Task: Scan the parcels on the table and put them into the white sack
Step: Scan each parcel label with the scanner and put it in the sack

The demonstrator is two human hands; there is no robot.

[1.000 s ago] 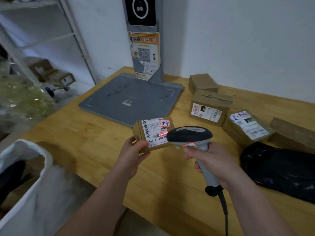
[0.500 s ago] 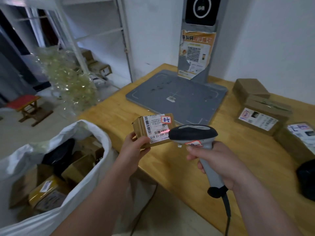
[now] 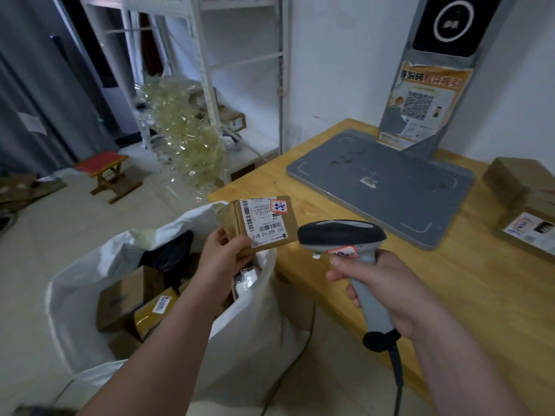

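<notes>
— Parcel point(image 3: 258, 225) had swung left, off the table point(image 3: 450, 280)?
— Yes. Left hand point(image 3: 222, 259) gripped its lower end above the sack point(image 3: 246, 334) rim; sack mouth lay at seven o'clock. Right hand point(image 3: 381, 289) clutched the scanner point(image 3: 342, 238) at three o'clock.

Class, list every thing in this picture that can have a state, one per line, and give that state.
Small brown cardboard parcel with white label: held above the sack's rim, label facing up.
Left hand: grips the parcel.
Grey-and-black handheld barcode scanner: held, head toward the parcel.
Right hand: grips the scanner's handle.
Large white sack: open, partly filled with parcels.
</notes>
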